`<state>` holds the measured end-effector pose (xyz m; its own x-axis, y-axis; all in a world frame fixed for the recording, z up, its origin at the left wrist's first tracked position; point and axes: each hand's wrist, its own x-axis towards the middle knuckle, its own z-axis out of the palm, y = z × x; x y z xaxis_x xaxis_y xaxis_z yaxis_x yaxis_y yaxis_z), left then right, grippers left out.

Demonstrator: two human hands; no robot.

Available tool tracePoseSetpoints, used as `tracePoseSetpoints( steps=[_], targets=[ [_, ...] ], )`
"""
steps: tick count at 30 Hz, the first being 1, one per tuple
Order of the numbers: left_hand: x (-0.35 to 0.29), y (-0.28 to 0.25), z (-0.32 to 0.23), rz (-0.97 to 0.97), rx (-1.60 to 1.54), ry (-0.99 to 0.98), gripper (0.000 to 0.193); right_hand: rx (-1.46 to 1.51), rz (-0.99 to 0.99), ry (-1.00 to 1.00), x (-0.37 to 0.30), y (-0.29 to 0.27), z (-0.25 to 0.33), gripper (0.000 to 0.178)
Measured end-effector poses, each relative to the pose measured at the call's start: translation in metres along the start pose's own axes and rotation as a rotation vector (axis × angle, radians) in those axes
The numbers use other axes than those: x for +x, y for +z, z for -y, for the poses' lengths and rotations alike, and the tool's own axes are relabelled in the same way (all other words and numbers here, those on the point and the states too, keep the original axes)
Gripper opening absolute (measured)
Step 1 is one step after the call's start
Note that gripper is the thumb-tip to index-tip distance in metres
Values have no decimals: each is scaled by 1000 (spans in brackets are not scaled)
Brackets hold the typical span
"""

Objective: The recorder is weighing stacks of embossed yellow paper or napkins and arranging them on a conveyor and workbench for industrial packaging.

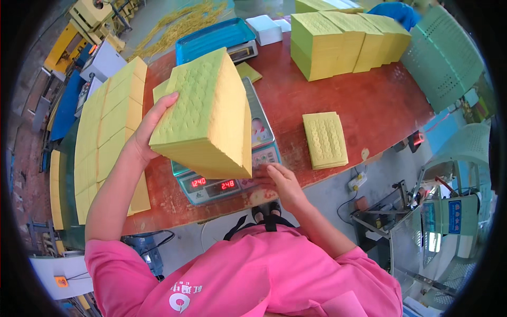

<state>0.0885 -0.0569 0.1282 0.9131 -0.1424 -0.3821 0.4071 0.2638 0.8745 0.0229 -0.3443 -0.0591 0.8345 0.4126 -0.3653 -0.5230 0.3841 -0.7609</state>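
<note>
My left hand (150,124) grips a thick stack of yellow punched paper (198,98), its thumb on the patterned top face and its other fingers hidden. The stack is tilted over a digital scale (198,196) with a lit red display, hiding much of its pan. Close to the stack's lower right corner is my right hand (282,182), open with its fingers stretched out over the scale's front right corner. I cannot tell whether its fingertips touch the scale. A smaller stack of yellow paper (325,140) lies on the red table (369,113), right of the scale.
Rows of yellow paper stacks (108,134) line the left side. More tall stacks (343,45) stand at the back right beside a green perforated panel (446,58). A blue tray (216,39) rests on another scale at the back, next to a white box (264,30).
</note>
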Motion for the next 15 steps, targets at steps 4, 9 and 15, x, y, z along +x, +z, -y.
tracePoseSetpoints(
  steps=[4,9,15],
  targets=[
    [9,23,7,106,-18,-63,60,401,254,111,17,-5,-4,45],
    [19,50,15,143,-71,-43,61,274,23,-115,8,-12,19,37],
    [86,87,-1,81,-279,177,51,-60,-97,-229,62,-52,140,35]
  ],
)
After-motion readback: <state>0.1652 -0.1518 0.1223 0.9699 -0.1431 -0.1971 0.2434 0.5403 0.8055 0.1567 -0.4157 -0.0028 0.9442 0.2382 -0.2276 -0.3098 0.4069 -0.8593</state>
